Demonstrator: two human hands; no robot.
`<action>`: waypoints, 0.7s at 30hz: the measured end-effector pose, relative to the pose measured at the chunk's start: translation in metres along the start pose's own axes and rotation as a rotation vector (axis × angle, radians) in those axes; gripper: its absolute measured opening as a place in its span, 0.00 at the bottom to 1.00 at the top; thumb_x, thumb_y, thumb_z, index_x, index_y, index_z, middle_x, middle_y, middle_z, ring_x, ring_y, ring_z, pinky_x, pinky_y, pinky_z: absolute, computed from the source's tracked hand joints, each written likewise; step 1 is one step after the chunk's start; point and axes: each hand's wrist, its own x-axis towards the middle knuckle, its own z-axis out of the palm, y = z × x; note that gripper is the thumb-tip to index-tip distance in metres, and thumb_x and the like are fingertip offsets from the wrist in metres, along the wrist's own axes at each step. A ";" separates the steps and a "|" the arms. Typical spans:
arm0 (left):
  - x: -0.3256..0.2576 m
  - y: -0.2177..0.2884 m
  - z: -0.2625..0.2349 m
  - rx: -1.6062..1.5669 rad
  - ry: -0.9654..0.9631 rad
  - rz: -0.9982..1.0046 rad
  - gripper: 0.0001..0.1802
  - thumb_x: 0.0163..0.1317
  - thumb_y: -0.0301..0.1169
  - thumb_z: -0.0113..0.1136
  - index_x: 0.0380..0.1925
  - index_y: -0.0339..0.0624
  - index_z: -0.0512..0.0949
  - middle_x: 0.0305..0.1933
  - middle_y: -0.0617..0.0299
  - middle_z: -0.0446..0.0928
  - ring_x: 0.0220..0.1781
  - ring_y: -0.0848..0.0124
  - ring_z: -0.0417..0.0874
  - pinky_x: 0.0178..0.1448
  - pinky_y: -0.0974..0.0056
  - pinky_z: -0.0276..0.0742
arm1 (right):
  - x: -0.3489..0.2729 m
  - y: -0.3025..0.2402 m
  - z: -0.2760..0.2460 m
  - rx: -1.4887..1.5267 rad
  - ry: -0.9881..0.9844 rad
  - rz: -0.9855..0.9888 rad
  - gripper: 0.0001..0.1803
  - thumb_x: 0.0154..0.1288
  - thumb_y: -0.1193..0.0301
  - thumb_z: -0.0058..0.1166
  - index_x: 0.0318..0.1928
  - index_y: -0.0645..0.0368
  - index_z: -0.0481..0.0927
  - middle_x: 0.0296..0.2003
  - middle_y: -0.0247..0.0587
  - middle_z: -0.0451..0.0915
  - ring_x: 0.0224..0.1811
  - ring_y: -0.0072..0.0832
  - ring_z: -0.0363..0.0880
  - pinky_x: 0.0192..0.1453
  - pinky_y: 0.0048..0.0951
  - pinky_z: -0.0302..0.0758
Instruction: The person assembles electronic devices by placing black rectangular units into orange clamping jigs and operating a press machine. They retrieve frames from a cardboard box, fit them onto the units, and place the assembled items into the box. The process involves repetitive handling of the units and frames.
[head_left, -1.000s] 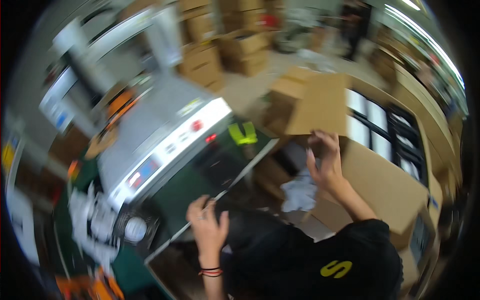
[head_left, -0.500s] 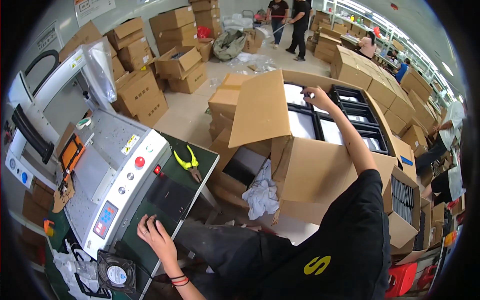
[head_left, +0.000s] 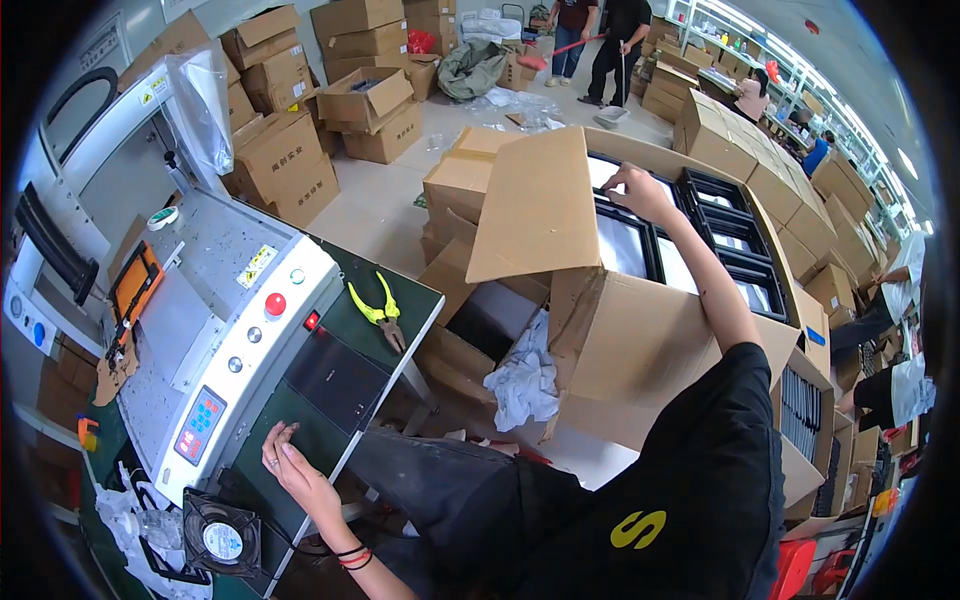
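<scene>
My right hand reaches into a large open carton, its fingers pinched at the edge of a black-rimmed frame with a white inner panel. More black frames stand in rows beside it. My left hand, fingers stretched out and holding nothing, is over the green bench top, near a thin black panel. Yellow-handled pliers lie just beyond that panel. Left of the hand stands a white machine with a red button and a small keypad.
A small black fan sits at the bench's near end. One carton flap sticks up toward the bench. Below it, a white cloth hangs from a lower box. Stacked cartons fill the back left; people stand farther off, one with a red broom.
My left hand has lifted and turned, its fingers drawing closer together. The right hand stays at the frame's edge. My view has shifted slightly, and a red broom now shows at the back.
</scene>
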 end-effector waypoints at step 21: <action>0.001 -0.007 -0.004 -0.336 0.147 -0.149 0.24 0.75 0.38 0.32 0.40 0.29 0.76 0.45 0.51 0.77 0.52 0.61 0.76 0.61 0.60 0.65 | 0.012 -0.024 -0.077 0.118 0.912 0.277 0.18 0.61 0.73 0.54 0.53 0.58 0.77 0.32 0.48 0.79 0.32 0.39 0.78 0.39 0.36 0.74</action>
